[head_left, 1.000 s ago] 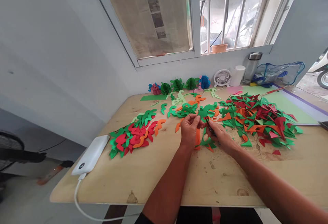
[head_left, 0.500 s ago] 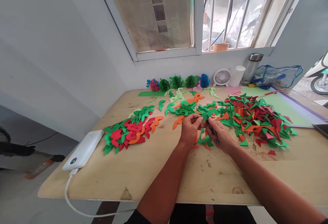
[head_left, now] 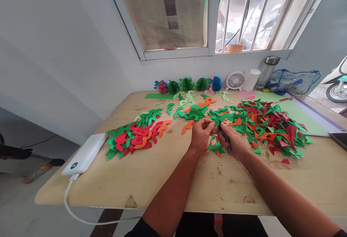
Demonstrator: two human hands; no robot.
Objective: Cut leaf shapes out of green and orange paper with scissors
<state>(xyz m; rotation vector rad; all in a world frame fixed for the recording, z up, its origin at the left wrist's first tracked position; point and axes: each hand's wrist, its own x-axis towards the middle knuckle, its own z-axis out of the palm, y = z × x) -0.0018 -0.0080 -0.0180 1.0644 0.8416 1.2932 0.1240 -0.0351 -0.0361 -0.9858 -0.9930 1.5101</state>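
My left hand (head_left: 202,132) pinches a small piece of green paper (head_left: 217,121) between thumb and fingertips. Closed around dark-handled scissors (head_left: 225,139), my right hand (head_left: 233,140) meets the left at the paper; the blades are hidden. Below the hands lie green and orange cut pieces (head_left: 215,146). Behind them is a pile of green paper shapes (head_left: 196,112). To the right spreads a big heap of red, green and orange scraps (head_left: 271,126). Wavy cut shapes (head_left: 138,135) in red, green and orange are gathered on the left.
A white power bank (head_left: 85,153) with a cable lies at the left of the wooden table (head_left: 162,179). Along the wall stand paper honeycomb figures (head_left: 187,84), a small fan (head_left: 235,81), a white cylinder (head_left: 252,79), a bottle (head_left: 268,72) and a clear pouch (head_left: 294,79).
The view has shifted slightly. Both hands stay together at the green paper, with hardly any visible movement.
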